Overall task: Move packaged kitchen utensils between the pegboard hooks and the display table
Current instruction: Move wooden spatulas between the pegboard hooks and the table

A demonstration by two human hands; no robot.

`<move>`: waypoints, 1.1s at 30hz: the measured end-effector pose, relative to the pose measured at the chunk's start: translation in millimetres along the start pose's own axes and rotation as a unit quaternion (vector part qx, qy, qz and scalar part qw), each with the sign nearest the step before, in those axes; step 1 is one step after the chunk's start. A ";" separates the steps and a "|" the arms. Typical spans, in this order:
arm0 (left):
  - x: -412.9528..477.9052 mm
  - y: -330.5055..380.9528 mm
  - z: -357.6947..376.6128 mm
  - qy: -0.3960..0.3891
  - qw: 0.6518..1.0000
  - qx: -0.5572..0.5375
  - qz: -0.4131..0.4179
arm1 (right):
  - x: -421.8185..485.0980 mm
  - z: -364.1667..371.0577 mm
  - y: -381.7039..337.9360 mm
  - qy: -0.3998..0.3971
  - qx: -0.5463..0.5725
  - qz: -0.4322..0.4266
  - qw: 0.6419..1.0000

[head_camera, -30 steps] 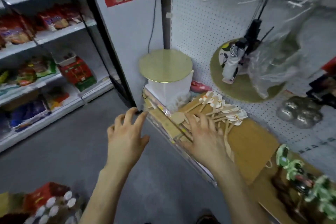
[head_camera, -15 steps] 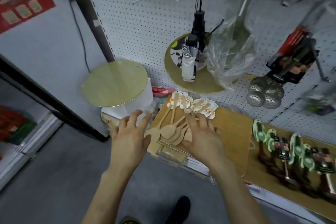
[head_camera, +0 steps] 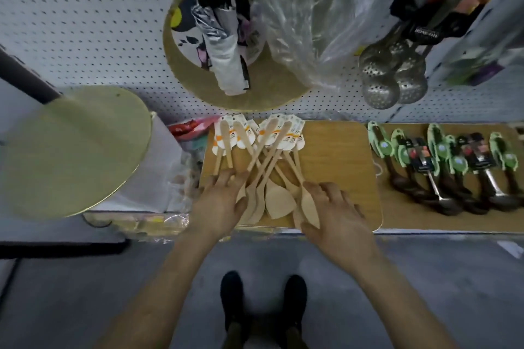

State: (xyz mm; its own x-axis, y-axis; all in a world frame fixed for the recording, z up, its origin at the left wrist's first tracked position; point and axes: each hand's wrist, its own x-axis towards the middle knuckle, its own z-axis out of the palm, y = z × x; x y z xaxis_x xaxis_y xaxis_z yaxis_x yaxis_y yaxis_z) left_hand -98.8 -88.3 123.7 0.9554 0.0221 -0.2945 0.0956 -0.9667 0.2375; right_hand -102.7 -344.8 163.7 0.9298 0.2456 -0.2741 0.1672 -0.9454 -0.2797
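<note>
Yanking one of those crossed wooden spoons (head_camera: pixel 266 173) could drag others off the table (head_camera: pixel 340 150). Left hand (head_camera: pixel 218 201) lies flat on them; right hand (head_camera: pixel 337 215) is curled, grip unclear.

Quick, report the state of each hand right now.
Left hand: open, fingers spread flat on the wooden spatulas.
Right hand: fingers bent over the rightmost spatula; whether it grips cannot be told.

Dim, flat indoor light, soft shadows. Glare streaks on clear crinkled plastic bag (head_camera: pixel 309 8). Motion blur throughout, white perforated pegboard (head_camera: pixel 85 22) holes smeared. Fisheye bowing at edges.
</note>
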 end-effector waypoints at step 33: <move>206.1 -87.2 107.7 -0.011 0.937 -0.348 0.025 | 199.7 166.6 -15.8 0.045 0.083 -0.001 0.996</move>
State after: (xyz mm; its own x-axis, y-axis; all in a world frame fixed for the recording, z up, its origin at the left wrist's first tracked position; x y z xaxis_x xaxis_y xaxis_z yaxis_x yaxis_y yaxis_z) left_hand 59.7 -26.9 -57.4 0.9585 -0.0316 -0.2835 0.2166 -0.5660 0.7954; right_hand 25.7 -245.1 -40.0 0.9563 0.2198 -0.1926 0.1191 -0.8950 -0.4299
